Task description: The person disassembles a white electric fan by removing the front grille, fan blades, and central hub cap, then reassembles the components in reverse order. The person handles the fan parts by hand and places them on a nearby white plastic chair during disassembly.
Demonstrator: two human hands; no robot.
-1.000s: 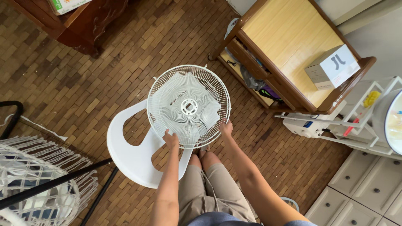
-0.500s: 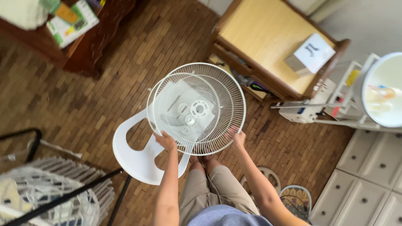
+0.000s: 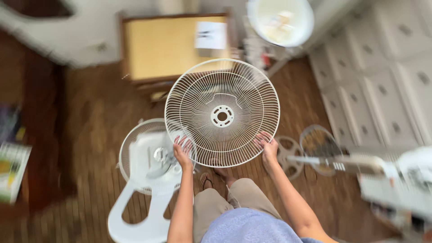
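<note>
I hold a round white wire fan guard [image 3: 222, 112] up in front of me. My left hand [image 3: 182, 152] grips its lower left rim and my right hand [image 3: 267, 145] grips its lower right rim. The guard is lifted clear of the rest of the fan [image 3: 150, 155], whose blades and rear guard lie face up on a white plastic stool [image 3: 139, 216] at my lower left. My feet in sandals [image 3: 215, 176] show below the guard.
A wooden table [image 3: 159, 47] with a white box [image 3: 210, 35] stands ahead. A white round tub [image 3: 280, 20] is at the top. White drawer units [image 3: 382, 76] line the right side. More fan parts [image 3: 315, 148] lie on the wooden floor at the right.
I have lifted the front guard off the fan and carried it up and to the right. The camera view has swung, so the stool and fan now sit at the lower left.
</note>
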